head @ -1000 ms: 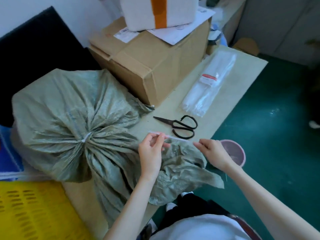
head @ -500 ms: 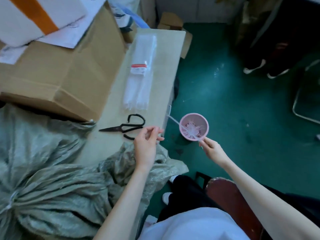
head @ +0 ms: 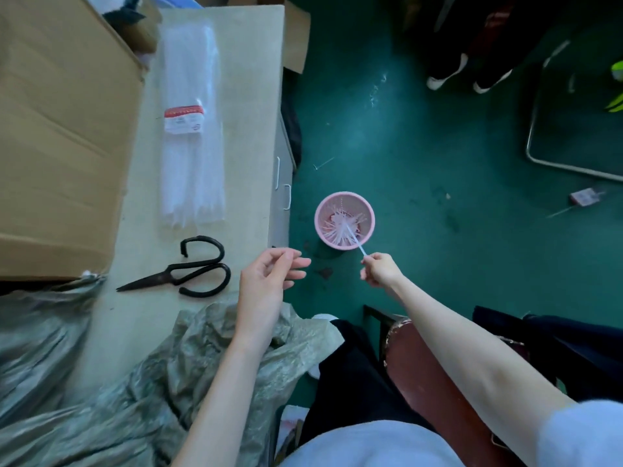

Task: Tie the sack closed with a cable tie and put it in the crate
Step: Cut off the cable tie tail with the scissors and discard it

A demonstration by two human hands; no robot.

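The grey-green woven sack (head: pixel 101 382) lies on the table at the lower left, its loose mouth spread toward me under my left forearm. My left hand (head: pixel 269 281) hovers over the table's front corner with fingers apart and nothing in it. My right hand (head: pixel 381 269) is out over the floor, pinching a white cut-off cable tie strip (head: pixel 355 241) whose far end reaches into the pink bin (head: pixel 367 210), which holds several white offcuts. The crate is out of sight.
Black scissors (head: pixel 188 271) lie on the beige table (head: pixel 246 96) near my left hand. A clear pack of cable ties (head: pixel 190 129) lies farther back. A big cardboard box (head: pixel 60 136) fills the left. Green floor, a red-brown stool (head: pixel 438 382) and someone's shoes (head: pixel 448 75) are at right.
My view swung right, from the sack to the floor. My left hand let go of the strip; my right hand carried it off the table to the pink bin.
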